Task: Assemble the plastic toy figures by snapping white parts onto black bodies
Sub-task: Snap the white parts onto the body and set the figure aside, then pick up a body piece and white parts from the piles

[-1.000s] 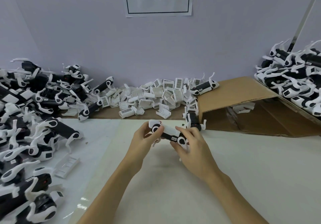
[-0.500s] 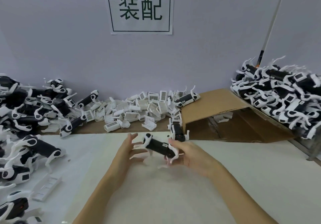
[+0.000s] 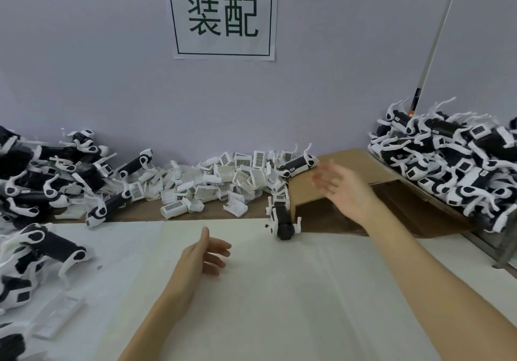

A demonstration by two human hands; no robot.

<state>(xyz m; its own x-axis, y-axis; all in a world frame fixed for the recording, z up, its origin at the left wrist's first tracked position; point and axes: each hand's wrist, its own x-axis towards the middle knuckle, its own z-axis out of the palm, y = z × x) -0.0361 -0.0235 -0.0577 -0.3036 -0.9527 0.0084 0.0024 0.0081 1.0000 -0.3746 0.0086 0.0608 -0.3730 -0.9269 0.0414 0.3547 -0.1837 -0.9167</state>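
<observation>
both hands are empty. the left hand [image 3: 205,253] hangs over the white table cover [image 3: 279,304] near the centre, fingers relaxed and loosely spread, thumb up, holding nothing. the right hand [image 3: 340,185] is raised toward two o'clock above the brown cardboard sheet [image 3: 349,164], palm open and fingers straight; it is motion-blurred and grips nothing.

a heap of assembled black-and-white toy figures [image 3: 453,159] lies at three o'clock, past the cardboard. at nine o'clock a larger heap of toy figures [image 3: 42,176] spreads along the left edge, and one figure from it [image 3: 53,244] stands on the white cover. at twelve o'clock, against the wall, sits the pile of loose white parts [image 3: 221,181], several showing barcode labels. one toy figure [image 3: 298,163] rests on the right end of that pile, just beside the cardboard edge, and another [image 3: 282,218] lies at the cardboard's lower left corner, reaching the white cover at one o'clock from the left hand.

a flat white part [image 3: 58,316] lies at eight o'clock. a paper sign [image 3: 222,15] with two dark characters hangs on the wall at twelve.
</observation>
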